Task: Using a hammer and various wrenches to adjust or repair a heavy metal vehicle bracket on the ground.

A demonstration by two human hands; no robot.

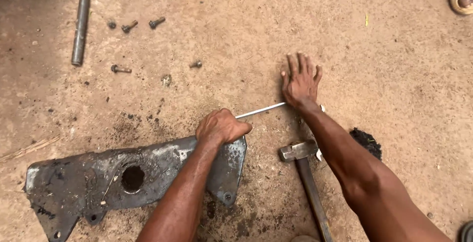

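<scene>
Our left hand (pixel 221 126) hides one end of the thin silver metal rod (pixel 261 109), and our right hand (pixel 300 82) hides the other. The grey steel hammer (pixel 298 151) has its handle cut off by the bottom edge; the long grey metal pipe (pixel 81 20) runs off the top.

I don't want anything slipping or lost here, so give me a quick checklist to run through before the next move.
1. Left hand closed around the thin metal rod: ok.
2. Right hand flat on the ground, holding nothing: ok.
3. Hammer lying close by the right forearm: ok.
4. Metal plate lying flat on the dirt: ok.
5. Loose bolts scattered on the ground, apart from the work: not ok.
6. Rod's far end, hidden under the right hand: cannot tell.
</scene>
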